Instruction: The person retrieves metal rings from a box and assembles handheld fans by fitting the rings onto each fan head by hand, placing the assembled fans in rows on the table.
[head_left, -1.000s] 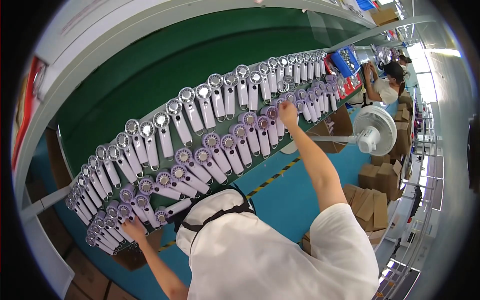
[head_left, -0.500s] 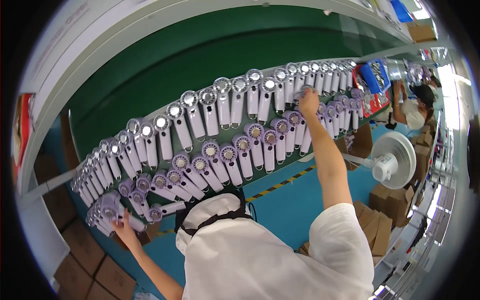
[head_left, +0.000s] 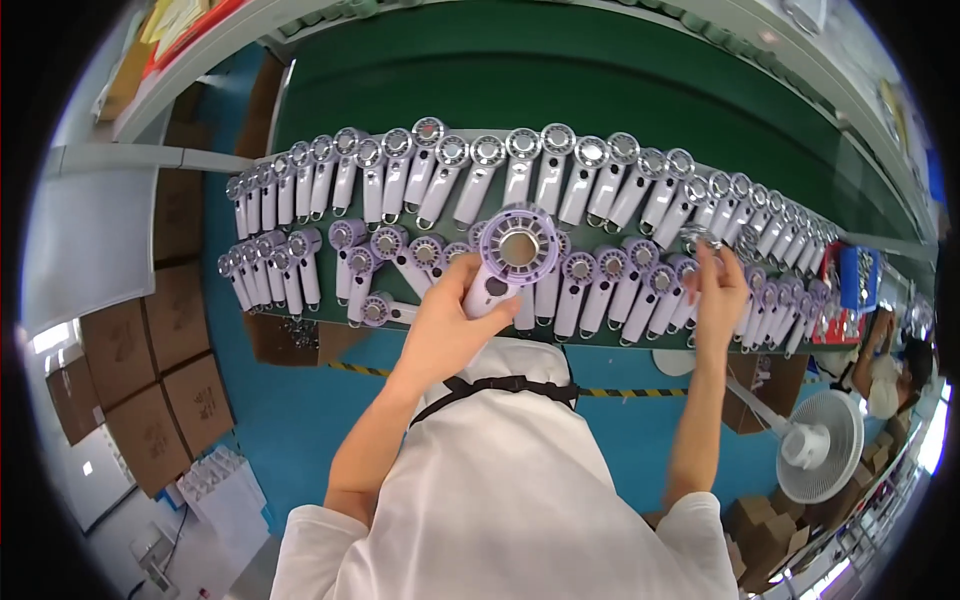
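Note:
Raised over the near edge of the bench, a pale purple handheld fan (head_left: 492, 288) is gripped by its handle in my left hand (head_left: 445, 325). Its round head faces up, showing a ring of slots around a shiny disc. My right hand (head_left: 718, 295) reaches over the near row, thumb apart from the fingers. Its fingertips are at a silver ring-shaped piece (head_left: 697, 236) between the rows; whether they touch it I cannot tell. Beside that lies another silver piece (head_left: 747, 242). The far row of fans (head_left: 523, 146) has silver-rimmed heads; the near row (head_left: 579, 268) has purple rims.
A green bench (head_left: 600, 75) carries both rows. One fan (head_left: 376, 309) lies sideways at the near edge. A blue bin (head_left: 859, 278) stands at the right end by a red tray (head_left: 838, 325). A standing fan (head_left: 820, 445), cardboard boxes (head_left: 148, 425) and a co-worker (head_left: 884, 365) are around.
My left hand has brought a purple fan from the bench's left end to in front of me. My right hand stays by the silver pieces. The view has turned.

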